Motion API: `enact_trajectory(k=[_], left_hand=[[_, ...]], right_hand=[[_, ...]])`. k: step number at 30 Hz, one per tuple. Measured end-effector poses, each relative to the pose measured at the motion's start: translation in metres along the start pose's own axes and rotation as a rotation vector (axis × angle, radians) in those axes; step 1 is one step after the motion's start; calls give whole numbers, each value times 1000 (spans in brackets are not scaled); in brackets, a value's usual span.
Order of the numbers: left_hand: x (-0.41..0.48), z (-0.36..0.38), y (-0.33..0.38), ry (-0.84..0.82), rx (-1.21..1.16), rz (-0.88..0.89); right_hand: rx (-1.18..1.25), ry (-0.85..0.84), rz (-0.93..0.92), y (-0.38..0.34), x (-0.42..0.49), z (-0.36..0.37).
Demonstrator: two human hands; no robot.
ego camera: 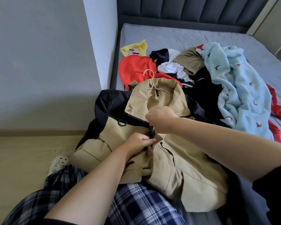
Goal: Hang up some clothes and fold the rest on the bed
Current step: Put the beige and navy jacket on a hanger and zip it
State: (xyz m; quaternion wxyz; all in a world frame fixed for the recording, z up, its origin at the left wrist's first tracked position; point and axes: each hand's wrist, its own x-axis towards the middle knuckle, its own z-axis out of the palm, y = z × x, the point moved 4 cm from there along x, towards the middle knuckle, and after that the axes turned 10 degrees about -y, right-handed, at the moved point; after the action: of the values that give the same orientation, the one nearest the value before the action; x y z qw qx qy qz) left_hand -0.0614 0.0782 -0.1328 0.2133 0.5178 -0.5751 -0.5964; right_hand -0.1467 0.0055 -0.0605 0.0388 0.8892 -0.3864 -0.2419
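1. Jacket (169, 159): tan with black shoulders and sleeves. It lies front up across the near edge of the bed (177, 36), with its lower hem over your lap. A dark zip (152, 132) runs down the front, and the collar is spread open.

2. Hanger (148, 73): pale, and set inside the jacket's collar. Its hook sticks out past the collar towards the red garment.

3. Your left hand (140, 142): the fingers are curled tight on the jacket's front fabric, just beside the zip and below your other hand.

4. Your right hand (161, 118): it sits above the left, knuckles up, with the fingers drawn together and pinching the jacket at the zip line. The hand hides whether you hold the zip pull or only the cloth.

5. Unsorted clothes, further up the mattress:
- a red garment (135, 69), touching the jacket's collar
- a yellow garment (136, 47) beyond it, with a phone (134, 52) resting on it
- a white garment (170, 65)
- a khaki garment (190, 61)
- a dark navy garment (201, 88)
- a light blue fleece (238, 88) with a small bird pattern, draped over a second red piece (279, 111) on the right

6. Surroundings:
- a dark padded headboard (185, 8)
- your plaid trousers (136, 203)
- a white clog (58, 161) on the wooden floor (23, 159) to the left
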Motion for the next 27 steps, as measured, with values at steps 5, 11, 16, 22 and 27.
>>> enact_trajectory(k=[5, 11, 16, 22, 27], left_hand=[[-2, 0, 0, -23, -167, -8], [-2, -3, 1, -28, -306, -15], [-4, -5, 5, -11, -240, -28], [-2, -6, 6, -82, -58, -55], [5, -13, 7, -136, 77, -156]], right_hand=[[59, 3, 72, 10, 11, 1], [96, 8, 146, 20, 18, -2], [191, -4, 201, 29, 24, 1], [248, 65, 335, 44, 27, 4], [357, 234, 341, 49, 25, -3]])
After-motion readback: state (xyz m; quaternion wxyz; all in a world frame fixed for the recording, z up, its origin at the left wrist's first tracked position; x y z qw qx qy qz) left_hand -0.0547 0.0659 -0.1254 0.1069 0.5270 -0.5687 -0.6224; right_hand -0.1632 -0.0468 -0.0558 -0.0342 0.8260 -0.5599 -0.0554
